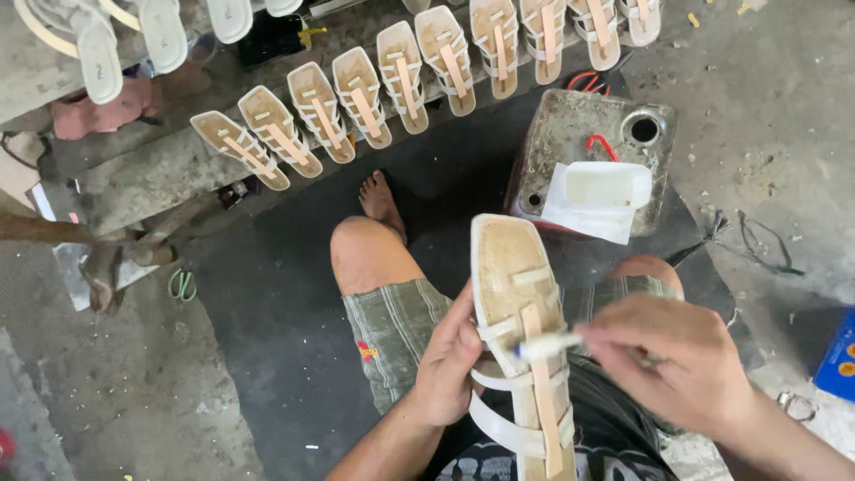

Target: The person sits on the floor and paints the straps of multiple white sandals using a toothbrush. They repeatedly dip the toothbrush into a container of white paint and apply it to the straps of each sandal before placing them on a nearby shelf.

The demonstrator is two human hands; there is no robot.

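- View from above, person seated, knees apart, sandal sole (517, 294) held upside down over lap, toe end pointing away.
- Left hand (450, 365) grips sole's left edge, fingers curled behind, thumb pressed on a white strap (499, 330).
- Right hand (686, 361) w/ fingers pinched together on a small white brush (548, 346), tip touching sole's middle by the tan strip (543, 392).
- Metal can (592, 156) on floor ahead, near right knee, white tub (606, 185) resting on top.
- Row of similar soles (383, 93) leaning along a bench (151, 169) farther off.
- Scissors (183, 285) on floor at left, well apart.
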